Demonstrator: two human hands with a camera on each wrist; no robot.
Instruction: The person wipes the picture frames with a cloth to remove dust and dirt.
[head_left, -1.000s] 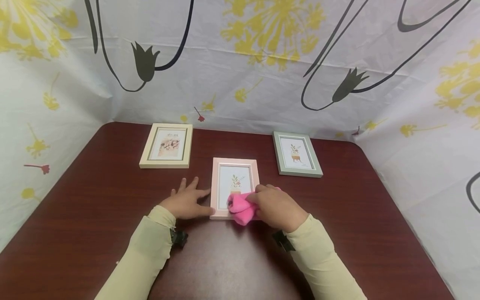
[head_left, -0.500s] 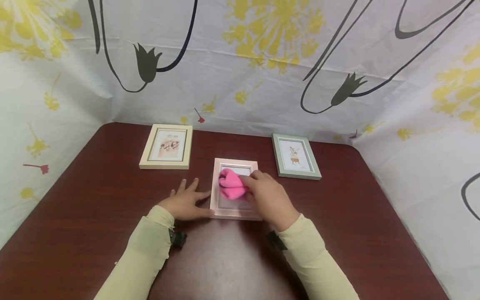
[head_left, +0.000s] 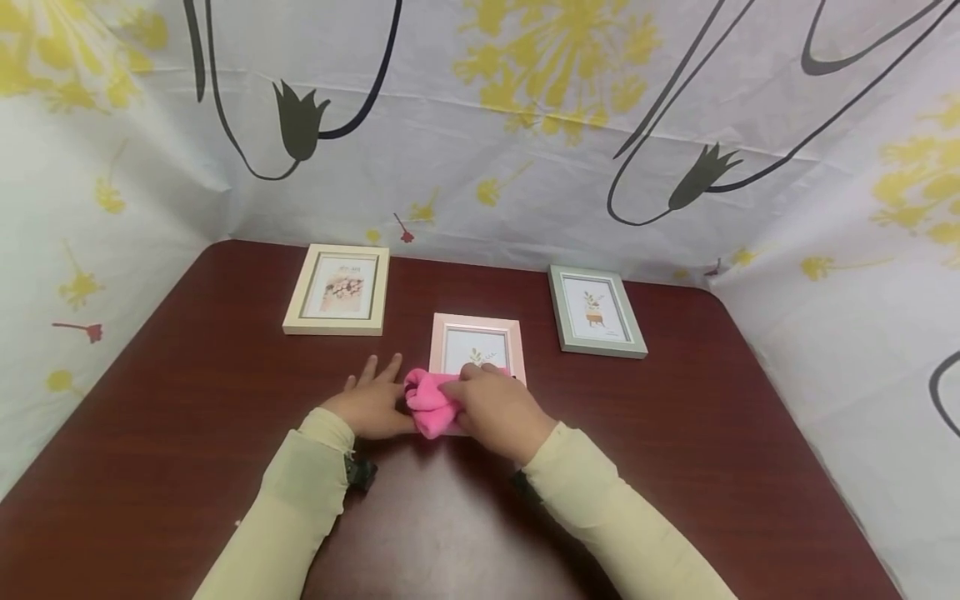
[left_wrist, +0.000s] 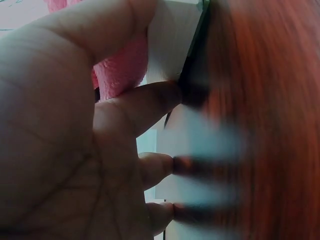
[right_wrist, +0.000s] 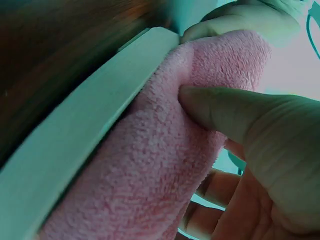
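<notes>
A pink picture frame (head_left: 515,343) with a plant print lies face up on the table, its lower part covered. My right hand (head_left: 498,410) grips a folded bright pink cloth (head_left: 432,402) over the frame's near left corner. In the right wrist view, my thumb presses into the fuzzy cloth (right_wrist: 150,135) beside the frame's pale side (right_wrist: 85,110). My left hand (head_left: 369,407) rests with spread, fairly straight fingers at the frame's left side. The left wrist view shows its fingers close to the frame's edge (left_wrist: 172,40), with the cloth (left_wrist: 122,67) behind the thumb.
On the dark red-brown table (head_left: 660,467), a cream picture frame (head_left: 295,312) lies at the back left. A grey-green picture frame (head_left: 634,333) lies at the back right. White patterned sheeting (head_left: 465,225) surrounds the table's back and sides.
My right hand wiped the cloth up over the print, then brought it down and left to the near left corner. The left hand has stayed in place.
</notes>
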